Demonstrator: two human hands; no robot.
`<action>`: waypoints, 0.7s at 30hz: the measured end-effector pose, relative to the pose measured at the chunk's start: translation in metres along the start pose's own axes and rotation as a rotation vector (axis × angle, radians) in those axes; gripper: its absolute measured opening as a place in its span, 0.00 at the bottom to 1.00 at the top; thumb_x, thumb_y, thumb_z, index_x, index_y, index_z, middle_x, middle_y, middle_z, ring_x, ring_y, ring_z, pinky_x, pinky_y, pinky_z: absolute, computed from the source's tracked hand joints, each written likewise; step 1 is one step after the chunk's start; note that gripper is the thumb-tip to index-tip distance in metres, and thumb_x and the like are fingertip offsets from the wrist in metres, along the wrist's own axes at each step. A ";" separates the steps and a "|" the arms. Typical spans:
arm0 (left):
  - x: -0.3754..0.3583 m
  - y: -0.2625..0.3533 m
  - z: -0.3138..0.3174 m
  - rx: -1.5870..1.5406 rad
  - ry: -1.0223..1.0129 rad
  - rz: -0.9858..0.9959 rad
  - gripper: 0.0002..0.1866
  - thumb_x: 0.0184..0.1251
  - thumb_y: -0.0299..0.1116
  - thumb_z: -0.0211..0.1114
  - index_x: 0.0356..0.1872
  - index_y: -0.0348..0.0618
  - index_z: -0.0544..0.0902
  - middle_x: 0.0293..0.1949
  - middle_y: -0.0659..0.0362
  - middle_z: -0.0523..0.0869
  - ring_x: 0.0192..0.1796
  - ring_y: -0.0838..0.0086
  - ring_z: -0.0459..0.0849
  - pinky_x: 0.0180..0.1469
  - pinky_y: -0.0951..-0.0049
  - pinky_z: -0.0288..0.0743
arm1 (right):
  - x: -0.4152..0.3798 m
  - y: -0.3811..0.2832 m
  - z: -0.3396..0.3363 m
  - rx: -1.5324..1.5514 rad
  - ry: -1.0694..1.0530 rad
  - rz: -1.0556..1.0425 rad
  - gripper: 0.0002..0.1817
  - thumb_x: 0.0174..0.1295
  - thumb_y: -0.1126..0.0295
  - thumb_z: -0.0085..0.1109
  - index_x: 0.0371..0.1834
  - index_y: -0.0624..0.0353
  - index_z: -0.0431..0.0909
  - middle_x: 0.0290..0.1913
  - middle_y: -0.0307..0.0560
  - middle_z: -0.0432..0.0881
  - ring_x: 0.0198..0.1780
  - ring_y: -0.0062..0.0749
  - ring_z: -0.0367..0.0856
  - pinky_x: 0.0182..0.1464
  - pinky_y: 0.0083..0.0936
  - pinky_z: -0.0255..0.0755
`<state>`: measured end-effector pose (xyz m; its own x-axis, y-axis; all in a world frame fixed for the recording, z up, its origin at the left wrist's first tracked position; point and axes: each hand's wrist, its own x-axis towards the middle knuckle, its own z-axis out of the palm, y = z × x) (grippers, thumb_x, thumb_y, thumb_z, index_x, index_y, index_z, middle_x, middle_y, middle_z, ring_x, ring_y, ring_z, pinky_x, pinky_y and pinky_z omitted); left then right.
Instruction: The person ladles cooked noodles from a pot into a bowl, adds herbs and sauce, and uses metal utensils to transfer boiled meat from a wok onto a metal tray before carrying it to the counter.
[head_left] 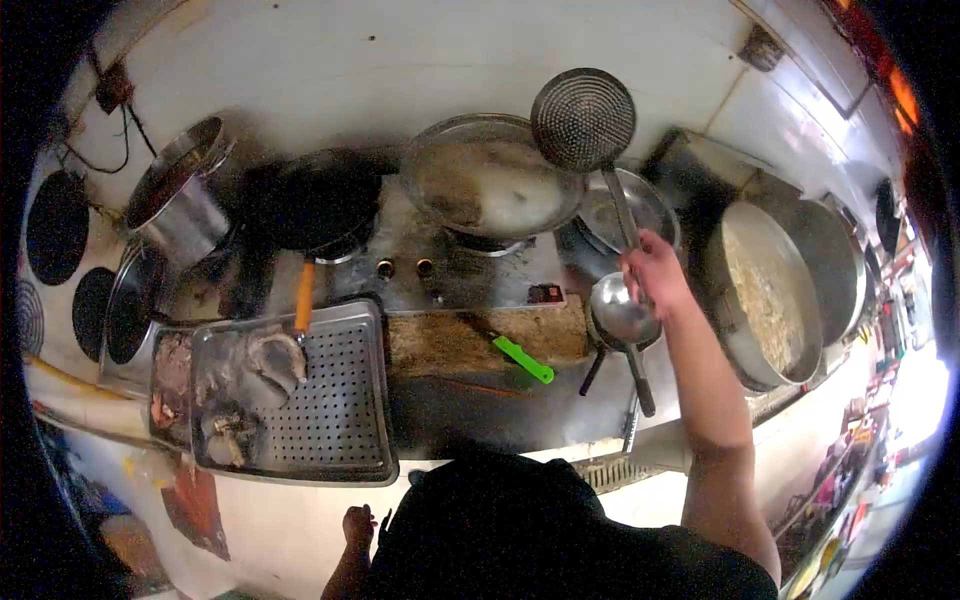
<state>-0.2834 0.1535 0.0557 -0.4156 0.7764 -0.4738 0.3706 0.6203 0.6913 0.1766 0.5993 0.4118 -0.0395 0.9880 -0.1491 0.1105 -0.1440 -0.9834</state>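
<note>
My right hand (658, 272) grips the long handle of a skimmer (584, 118). The skimmer's round perforated head is raised at the right edge of a wide wok (520, 195), which holds cloudy, whitish liquid. Just below this hand, a metal ladle (624, 308) lies across a small pot, its handle pointing toward me. A metal bowl (652, 212) sits behind the skimmer handle. Down by my body, away from the counter, my left hand (358, 524) has its fingers curled in, with nothing visible in them.
A perforated tray (340, 390) holding pieces of meat (272, 362) lies at left. A green-handled knife (522, 358) rests on a wooden board (430, 340). Behind stand a dark wok (315, 205) with a wooden handle and a tall pot (185, 225). A large pan (770, 300) occupies the right.
</note>
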 end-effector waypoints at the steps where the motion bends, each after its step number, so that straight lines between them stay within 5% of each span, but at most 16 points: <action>1: -0.004 0.012 -0.002 -0.107 0.028 -0.166 0.13 0.58 0.36 0.57 0.28 0.35 0.69 0.20 0.54 0.76 0.18 0.72 0.75 0.18 0.74 0.73 | 0.029 0.012 -0.005 -0.003 -0.015 -0.005 0.09 0.52 0.77 0.48 0.37 0.61 0.67 0.21 0.43 0.72 0.12 0.25 0.67 0.12 0.20 0.62; 3: -0.010 0.013 0.002 -0.233 0.067 -0.337 0.13 0.58 0.35 0.58 0.28 0.35 0.69 0.20 0.54 0.76 0.18 0.72 0.75 0.18 0.74 0.73 | 0.082 0.030 -0.010 -0.765 0.065 -0.446 0.13 0.50 0.76 0.48 0.40 0.63 0.67 0.22 0.48 0.74 0.13 0.29 0.71 0.12 0.26 0.63; 4: -0.014 0.005 0.004 -0.196 0.077 -0.259 0.12 0.58 0.35 0.57 0.28 0.35 0.69 0.20 0.54 0.76 0.18 0.72 0.74 0.17 0.74 0.73 | 0.093 0.025 -0.007 -0.767 0.050 -0.454 0.13 0.50 0.76 0.48 0.40 0.63 0.67 0.22 0.48 0.74 0.13 0.29 0.71 0.12 0.26 0.63; 6: -0.022 -0.027 0.009 -0.117 0.100 -0.103 0.11 0.59 0.33 0.57 0.28 0.35 0.68 0.19 0.55 0.75 0.17 0.72 0.74 0.16 0.75 0.72 | 0.111 0.016 0.001 -1.105 0.086 -1.192 0.16 0.47 0.76 0.49 0.42 0.66 0.68 0.21 0.52 0.74 0.14 0.32 0.73 0.12 0.31 0.63; 7: -0.025 -0.042 0.012 -0.076 0.111 -0.025 0.11 0.59 0.33 0.57 0.28 0.35 0.68 0.19 0.55 0.75 0.17 0.72 0.73 0.16 0.75 0.72 | 0.117 0.013 0.004 -1.100 0.074 -1.204 0.16 0.47 0.76 0.49 0.42 0.66 0.68 0.21 0.52 0.74 0.14 0.32 0.73 0.12 0.31 0.63; 9: -0.030 -0.055 0.018 0.008 0.133 0.129 0.10 0.59 0.31 0.57 0.28 0.36 0.68 0.19 0.55 0.74 0.16 0.73 0.73 0.15 0.75 0.71 | 0.126 0.007 0.010 -1.080 -0.245 -0.429 0.14 0.47 0.77 0.47 0.39 0.66 0.69 0.21 0.56 0.74 0.14 0.34 0.74 0.12 0.32 0.64; 11: -0.043 -0.049 0.021 -0.054 0.140 -0.010 0.10 0.59 0.32 0.57 0.28 0.35 0.69 0.19 0.55 0.75 0.17 0.72 0.73 0.15 0.75 0.72 | 0.139 0.010 0.010 -1.127 -0.338 -0.398 0.08 0.49 0.77 0.47 0.34 0.66 0.70 0.17 0.51 0.72 0.11 0.32 0.71 0.10 0.31 0.62; 13: -0.051 -0.034 0.023 -0.126 0.142 -0.182 0.10 0.59 0.32 0.57 0.28 0.34 0.69 0.19 0.54 0.75 0.17 0.72 0.74 0.16 0.75 0.72 | 0.112 -0.020 0.024 -0.638 -0.247 0.139 0.04 0.50 0.76 0.48 0.30 0.63 0.69 0.15 0.44 0.68 0.10 0.26 0.66 0.09 0.27 0.59; 17: -0.058 -0.004 0.021 -0.172 0.127 -0.342 0.11 0.59 0.33 0.57 0.28 0.32 0.70 0.19 0.53 0.76 0.18 0.72 0.75 0.17 0.75 0.73 | 0.116 -0.049 -0.001 -0.459 -0.335 0.537 0.02 0.51 0.75 0.50 0.27 0.58 0.69 0.17 0.39 0.68 0.12 0.17 0.60 0.09 0.16 0.53; 19: -0.053 0.009 0.018 -0.178 0.124 -0.366 0.12 0.59 0.33 0.56 0.28 0.32 0.70 0.20 0.53 0.76 0.18 0.72 0.75 0.17 0.75 0.73 | 0.121 -0.052 -0.012 -0.459 -0.370 0.572 0.02 0.53 0.73 0.51 0.29 0.57 0.70 0.18 0.39 0.69 0.12 0.15 0.60 0.09 0.13 0.51; 21: -0.048 0.012 0.020 -0.168 0.195 -0.309 0.13 0.59 0.34 0.56 0.27 0.32 0.70 0.19 0.53 0.76 0.18 0.72 0.75 0.18 0.75 0.73 | 0.128 -0.048 -0.014 -0.466 -0.450 0.700 0.10 0.52 0.63 0.56 0.18 0.52 0.69 0.12 0.30 0.65 0.11 0.16 0.61 0.10 0.16 0.53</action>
<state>-0.2424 0.1261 0.0754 -0.6418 0.5105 -0.5723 0.0693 0.7818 0.6197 0.1798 0.7334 0.4415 -0.1820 0.5578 -0.8098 0.6348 -0.5623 -0.5299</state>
